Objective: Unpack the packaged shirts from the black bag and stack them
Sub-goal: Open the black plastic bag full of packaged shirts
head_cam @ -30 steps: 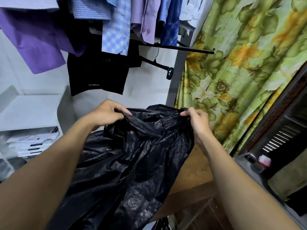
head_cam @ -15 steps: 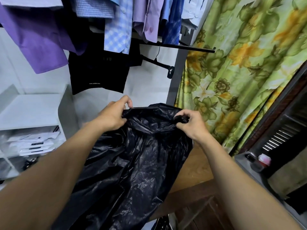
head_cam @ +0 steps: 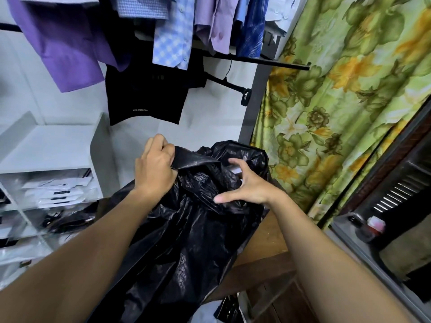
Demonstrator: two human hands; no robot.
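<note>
A large crinkled black plastic bag (head_cam: 186, 241) stands in front of me on a wooden table. My left hand (head_cam: 155, 170) grips the left edge of the bag's mouth and holds it up. My right hand (head_cam: 245, 185) hovers over the bag's opening with fingers and thumb spread apart, holding nothing. A small pale patch (head_cam: 236, 170) shows inside the opening beyond my right fingers; I cannot tell what it is. The bag's contents are otherwise hidden.
White shelves (head_cam: 51, 148) at the left hold packaged shirts (head_cam: 58, 192). Hanging shirts (head_cam: 172, 31) and a black garment (head_cam: 149, 94) fill the rail above. A flowered green curtain (head_cam: 338, 101) hangs at the right, above the wooden table (head_cam: 268, 241). A dark cabinet (head_cam: 396, 206) stands far right.
My right hand has let go of the bag's rim and spread open over the mouth. My left hand has lifted its edge of the bag a little higher.
</note>
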